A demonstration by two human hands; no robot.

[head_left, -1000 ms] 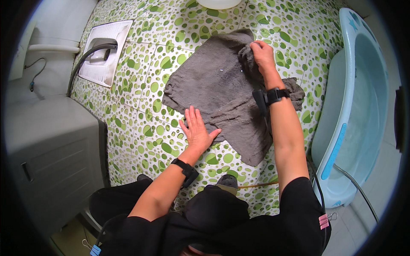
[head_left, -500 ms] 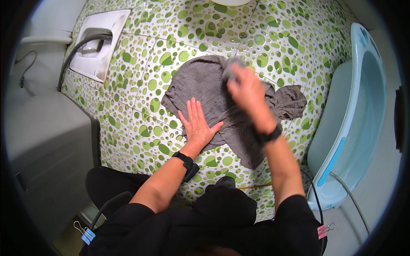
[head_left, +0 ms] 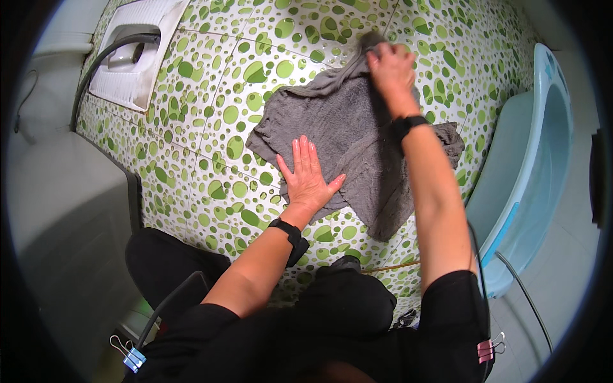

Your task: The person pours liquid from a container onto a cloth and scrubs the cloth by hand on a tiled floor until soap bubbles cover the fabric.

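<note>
Your left hand (head_left: 308,179) presses flat, fingers spread, on one rumpled grey knit cloth garment (head_left: 357,143) lying on the glossy green-pebble tiled floor (head_left: 217,108). Your right hand (head_left: 391,64) is clenched on the garment's bunched far edge. One pale blue plastic tub (head_left: 530,159) lies just right; one white ceramic squat pan (head_left: 137,51) sits upper left, bare tile between.

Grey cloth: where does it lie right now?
The grey cloth lies spread on the green-spotted floor, centre of the head view, left of the blue tub.
</note>
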